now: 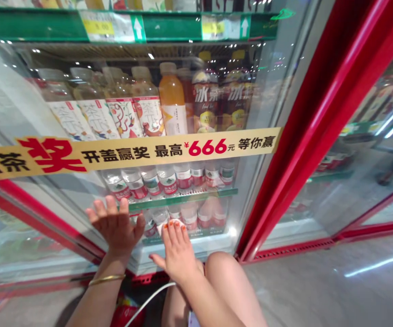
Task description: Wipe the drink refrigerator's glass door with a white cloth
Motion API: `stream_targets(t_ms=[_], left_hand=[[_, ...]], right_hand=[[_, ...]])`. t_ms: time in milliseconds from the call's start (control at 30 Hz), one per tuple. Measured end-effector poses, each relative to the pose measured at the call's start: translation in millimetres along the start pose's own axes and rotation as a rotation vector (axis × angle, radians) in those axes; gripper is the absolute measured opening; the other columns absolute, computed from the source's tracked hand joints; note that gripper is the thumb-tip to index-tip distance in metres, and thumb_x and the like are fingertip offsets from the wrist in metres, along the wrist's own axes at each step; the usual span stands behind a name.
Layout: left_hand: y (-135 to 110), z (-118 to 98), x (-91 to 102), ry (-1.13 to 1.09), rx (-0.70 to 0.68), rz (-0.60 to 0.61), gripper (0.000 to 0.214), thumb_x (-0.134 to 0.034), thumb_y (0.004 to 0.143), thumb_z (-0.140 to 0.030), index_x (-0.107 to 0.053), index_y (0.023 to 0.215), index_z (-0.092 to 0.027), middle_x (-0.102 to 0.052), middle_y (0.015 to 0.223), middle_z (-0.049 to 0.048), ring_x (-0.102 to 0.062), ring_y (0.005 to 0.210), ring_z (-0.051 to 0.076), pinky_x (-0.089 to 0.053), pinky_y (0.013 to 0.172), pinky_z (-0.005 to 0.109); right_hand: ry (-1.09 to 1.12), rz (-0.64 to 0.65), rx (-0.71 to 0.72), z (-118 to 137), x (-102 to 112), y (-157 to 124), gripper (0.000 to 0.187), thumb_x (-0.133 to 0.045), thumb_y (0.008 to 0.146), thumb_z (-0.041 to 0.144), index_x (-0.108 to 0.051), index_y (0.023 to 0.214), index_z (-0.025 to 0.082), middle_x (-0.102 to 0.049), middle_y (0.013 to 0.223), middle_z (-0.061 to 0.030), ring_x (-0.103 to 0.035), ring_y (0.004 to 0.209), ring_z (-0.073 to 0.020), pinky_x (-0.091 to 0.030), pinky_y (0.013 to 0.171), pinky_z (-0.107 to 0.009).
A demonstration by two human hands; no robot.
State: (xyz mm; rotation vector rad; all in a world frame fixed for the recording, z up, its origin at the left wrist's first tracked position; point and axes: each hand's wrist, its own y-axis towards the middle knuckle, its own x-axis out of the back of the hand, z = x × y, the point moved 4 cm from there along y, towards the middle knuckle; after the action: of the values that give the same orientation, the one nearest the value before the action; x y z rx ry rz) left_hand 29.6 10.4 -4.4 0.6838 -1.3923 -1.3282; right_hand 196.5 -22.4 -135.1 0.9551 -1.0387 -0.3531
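My left hand (pixel 115 229) is held up before the lower left of a glass cooler door (pixel 251 181), fingers stretched and apart, with nothing in it. Whether it touches the glass I cannot tell. Beside it, my right hand (pixel 178 252) lies flat against a white cloth (pixel 164 223) and presses it to the door; only the cloth's edge shows past the fingertips. A yellow banner (pixel 135 152) with printed characters runs across the door above both hands. Behind the glass, small water bottles (pixel 167 181) and taller drink bottles (pixel 172 97) stand on shelves.
A red door frame (pixel 295 118) slants up at the right, with another cooler door beyond it. A white cord (pixel 149 297) curves between my forearms. Below is a red object (pixel 123 313), partly hidden. My bent knee (pixel 225 272) is close to the door's bottom. Grey floor (pixel 319 290) lies to the right.
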Motion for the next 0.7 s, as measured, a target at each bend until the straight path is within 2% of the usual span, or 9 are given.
stream_targets(t_ms=[33, 133, 200, 267, 367, 433, 500, 600, 700], left_hand=[[0, 1, -0.2, -0.004, 0.004, 0.005, 0.088, -0.064, 0.102, -0.033, -0.022, 0.178, -0.024, -0.016, 0.186, 0.0182, -0.002, 0.175, 0.04, -0.003, 0.138, 0.076], [-3, 2, -1.4, -0.019, 0.023, -0.002, 0.084, -0.062, 0.103, -0.037, -0.025, 0.177, -0.025, -0.018, 0.186, 0.0177, -0.003, 0.175, 0.041, -0.002, 0.139, 0.075], [-4, 2, -2.0, -0.012, 0.035, -0.009, 0.084, -0.063, 0.102, -0.038, -0.027, 0.177, -0.025, -0.018, 0.185, 0.0176, -0.005, 0.175, 0.042, -0.004, 0.138, 0.077], [-5, 2, -1.7, 0.003, 0.036, -0.006, 0.087, -0.065, 0.101, -0.035, -0.025, 0.177, -0.026, -0.017, 0.186, 0.0165, -0.006, 0.174, 0.043, -0.005, 0.138, 0.079], [-3, 1, -0.8, 0.02, 0.033, 0.023, 0.092, -0.066, 0.1, -0.031, -0.018, 0.178, -0.029, -0.012, 0.187, 0.0133, -0.005, 0.174, 0.044, -0.007, 0.137, 0.081], [-2, 1, 0.0, 0.03, 0.029, 0.032, 0.093, -0.066, 0.101, -0.03, -0.016, 0.179, -0.03, -0.009, 0.188, 0.0126, -0.005, 0.174, 0.045, -0.009, 0.136, 0.082], [0, -1, 1.0, 0.034, 0.007, 0.007, 0.09, -0.064, 0.102, -0.032, -0.017, 0.178, -0.028, -0.01, 0.188, 0.0139, -0.006, 0.174, 0.045, -0.009, 0.136, 0.081], [1, -4, -0.2, 0.049, -0.024, -0.014, 0.087, -0.063, 0.102, -0.031, -0.021, 0.177, -0.022, -0.014, 0.187, 0.0175, -0.006, 0.174, 0.042, -0.008, 0.139, 0.075], [-2, -4, -2.8, 0.075, -0.019, -0.023, 0.085, -0.063, 0.101, -0.031, -0.024, 0.175, -0.02, -0.018, 0.185, 0.0206, -0.008, 0.173, 0.044, -0.008, 0.14, 0.073]], right_hand=[[-0.029, -0.047, -0.061, -12, 7, 0, 0.112, -0.061, 0.102, 0.067, -0.006, 0.178, 0.006, -0.014, 0.183, -0.0307, -0.016, 0.172, -0.0443, -0.036, 0.132, -0.069], [-0.132, -0.299, -0.496, -76, 43, 4, 0.094, -0.036, 0.113, 0.054, 0.016, 0.175, 0.005, 0.019, 0.181, -0.0311, 0.012, 0.172, -0.0471, -0.022, 0.129, -0.085], [-0.148, -0.386, -0.661, -99, 56, 6, 0.087, -0.025, 0.115, 0.047, 0.028, 0.171, 0.006, 0.032, 0.178, -0.029, 0.024, 0.169, -0.0454, -0.015, 0.127, -0.089], [-0.144, -0.375, -0.656, -91, 50, 4, 0.09, -0.027, 0.114, 0.047, 0.029, 0.17, 0.005, 0.033, 0.177, -0.03, 0.024, 0.169, -0.047, -0.017, 0.125, -0.091], [-0.096, -0.206, -0.429, -50, 26, -6, 0.107, -0.047, 0.109, 0.057, 0.017, 0.174, 0.002, 0.025, 0.179, -0.0337, 0.014, 0.168, -0.056, -0.031, 0.12, -0.09], [-0.071, -0.108, -0.292, -37, 23, -8, 0.111, -0.054, 0.106, 0.06, 0.011, 0.176, 0.004, 0.021, 0.18, -0.0336, 0.01, 0.168, -0.0581, -0.035, 0.118, -0.089], [-0.075, -0.144, -0.336, -54, 43, 5, 0.107, -0.047, 0.108, 0.061, 0.014, 0.176, 0.005, 0.022, 0.18, -0.0326, 0.012, 0.169, -0.0568, -0.031, 0.119, -0.09], [-0.099, -0.302, -0.512, -98, 92, 54, 0.099, -0.029, 0.111, 0.062, 0.022, 0.173, 0.004, 0.025, 0.18, -0.0323, 0.017, 0.169, -0.055, -0.024, 0.12, -0.093], [-0.18, -0.3, -0.391, -105, 117, 101, 0.106, -0.036, 0.11, 0.066, 0.022, 0.173, 0.004, 0.019, 0.181, -0.0331, 0.011, 0.17, -0.0556, -0.024, 0.122, -0.09]])
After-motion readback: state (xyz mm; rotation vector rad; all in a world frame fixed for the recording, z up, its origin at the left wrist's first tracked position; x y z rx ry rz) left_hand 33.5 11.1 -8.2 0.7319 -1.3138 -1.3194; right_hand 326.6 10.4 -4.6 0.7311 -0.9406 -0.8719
